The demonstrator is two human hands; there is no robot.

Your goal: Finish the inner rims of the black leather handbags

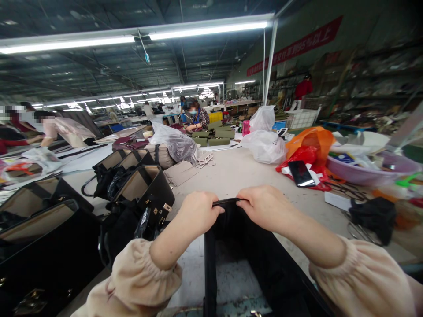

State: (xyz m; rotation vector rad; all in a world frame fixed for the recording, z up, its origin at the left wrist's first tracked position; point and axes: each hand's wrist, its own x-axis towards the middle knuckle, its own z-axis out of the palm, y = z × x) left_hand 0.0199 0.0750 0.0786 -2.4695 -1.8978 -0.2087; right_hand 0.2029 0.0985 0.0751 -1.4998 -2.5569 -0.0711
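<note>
A black handbag body (pixel 274 268) stands in front of me with its opening towards me, and the greyish surface inside or beneath it shows through. My left hand (pixel 198 213) pinches the left part of its far top edge between thumb and fingers. On the same edge, a little to the right, my right hand (pixel 264 204) pinches the fabric in the same way. The edge between the two hands is a short, nearly straight black strip. The near end of the bag body runs out of view at the bottom, where a small metal piece (pixel 256 313) shows.
Several black handbags with beige linings (pixel 140 182) stand at left. Flat beige pieces (pixel 181 172) lie ahead. To the right are a phone (pixel 300 173), a red bag (pixel 306 154), a lilac basin (pixel 357 171) and a dark cloth (pixel 373 218). Other people work beyond the table (pixel 231 167).
</note>
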